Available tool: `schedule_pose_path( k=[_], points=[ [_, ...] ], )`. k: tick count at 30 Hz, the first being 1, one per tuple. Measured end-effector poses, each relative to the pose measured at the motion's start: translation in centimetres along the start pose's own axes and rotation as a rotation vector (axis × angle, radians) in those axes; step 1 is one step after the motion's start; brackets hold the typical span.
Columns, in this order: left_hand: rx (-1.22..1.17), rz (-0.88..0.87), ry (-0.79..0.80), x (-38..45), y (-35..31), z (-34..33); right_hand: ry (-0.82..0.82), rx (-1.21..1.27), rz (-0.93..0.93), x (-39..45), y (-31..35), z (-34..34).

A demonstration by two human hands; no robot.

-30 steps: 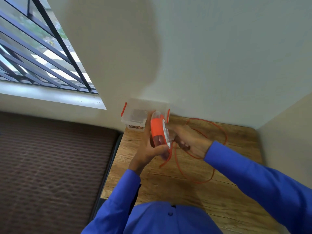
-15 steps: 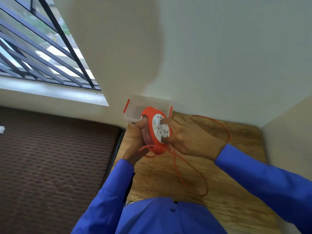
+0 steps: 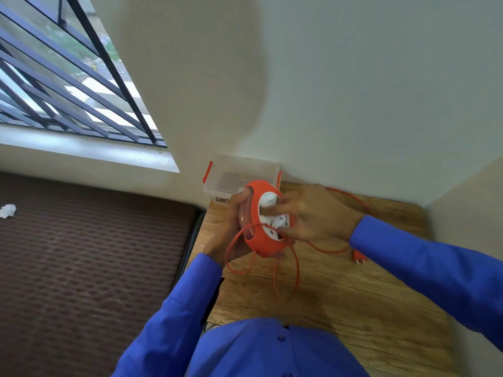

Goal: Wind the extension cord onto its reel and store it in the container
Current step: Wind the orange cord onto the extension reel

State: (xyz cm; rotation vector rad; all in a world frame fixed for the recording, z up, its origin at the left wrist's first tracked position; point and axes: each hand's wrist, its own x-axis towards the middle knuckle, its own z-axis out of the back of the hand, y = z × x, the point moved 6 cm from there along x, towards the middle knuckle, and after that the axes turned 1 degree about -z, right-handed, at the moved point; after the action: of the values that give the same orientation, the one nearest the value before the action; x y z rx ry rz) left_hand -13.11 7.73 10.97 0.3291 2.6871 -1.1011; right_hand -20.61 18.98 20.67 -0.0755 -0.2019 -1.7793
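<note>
I hold an orange cord reel (image 3: 258,240) with a white socket face above the wooden table (image 3: 340,308). My left hand (image 3: 234,229) grips its left side and back. My right hand (image 3: 313,213) is pressed on the white face, fingers curled at its centre. The thin orange cord (image 3: 296,270) hangs in loose loops below the reel and trails right over the table to an orange plug (image 3: 359,258) lying flat. A clear plastic container (image 3: 239,172) with orange latches stands open behind the reel, against the wall.
The table sits in a corner, with walls behind and to the right. A brown woven mat (image 3: 89,268) covers the floor on the left, with a white scrap (image 3: 7,210) on it. A barred window (image 3: 60,85) is at upper left.
The reel has turned so its white face points more toward me. The loose cord loop has shrunk and drawn closer to the reel, and the plug has come into view on the right.
</note>
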Motion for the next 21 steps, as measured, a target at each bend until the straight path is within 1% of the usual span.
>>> schedule_pose_path(
  k=[1,3,5,7,8,9,11,13,14,15,16,17,18,19,20,21],
  points=[
    [0.013,-0.038,-0.008,0.0,-0.4,-0.6,-0.056,0.122,-0.151,-0.2,-0.8,0.1],
    [0.067,-0.14,-0.005,0.2,-1.2,-1.7,-0.095,0.429,-0.45,-0.6,-2.2,-0.6],
    [0.165,-0.233,-0.026,0.2,-1.7,-1.9,-0.122,0.741,-0.615,-0.5,-2.5,-1.4],
    [0.375,-0.289,-0.035,0.1,-2.1,-2.5,-0.215,1.014,-0.762,-0.2,-2.7,-1.7],
    [0.499,-0.313,-0.07,0.2,-2.2,-2.4,-0.242,1.108,-0.883,-0.2,-3.2,-2.2],
    [0.606,-0.347,-0.12,0.3,-2.6,-2.3,-0.213,1.181,-1.013,-0.4,-3.5,-2.8],
    [0.862,-0.509,-0.148,0.5,-3.8,-2.5,-0.003,1.304,-1.192,-0.7,-3.2,-4.5],
    [1.215,-0.7,-0.113,0.7,-5.0,-3.4,0.176,1.462,-1.233,-1.0,-2.7,-6.2],
    [1.344,-0.758,-0.086,0.9,-5.3,-3.7,0.214,1.529,-1.224,-1.2,-2.5,-6.5],
    [1.399,-0.781,-0.072,1.2,-5.5,-3.5,0.238,1.588,-1.217,-1.3,-2.3,-6.8],
    [1.381,-0.779,-0.079,1.3,-5.5,-2.9,0.252,1.613,-1.184,-1.4,-2.2,-6.9],
    [1.293,-0.754,-0.109,1.4,-5.5,-2.0,0.259,1.621,-1.137,-1.2,-2.2,-6.9],
    [1.136,-0.679,-0.153,1.4,-5.4,-0.8,0.257,1.595,-1.064,-0.8,-2.2,-6.5],
    [0.921,-0.568,-0.196,1.4,-5.0,0.4,0.224,1.529,-0.967,-0.5,-2.1,-5.8],
    [0.686,-0.455,-0.206,1.4,-4.4,1.1,0.166,1.386,-0.843,-0.2,-2.0,-4.9],
    [0.462,-0.365,-0.183,1.3,-3.6,1.4,0.098,1.141,-0.68,0.2,-1.9,-3.8]
  ],
)
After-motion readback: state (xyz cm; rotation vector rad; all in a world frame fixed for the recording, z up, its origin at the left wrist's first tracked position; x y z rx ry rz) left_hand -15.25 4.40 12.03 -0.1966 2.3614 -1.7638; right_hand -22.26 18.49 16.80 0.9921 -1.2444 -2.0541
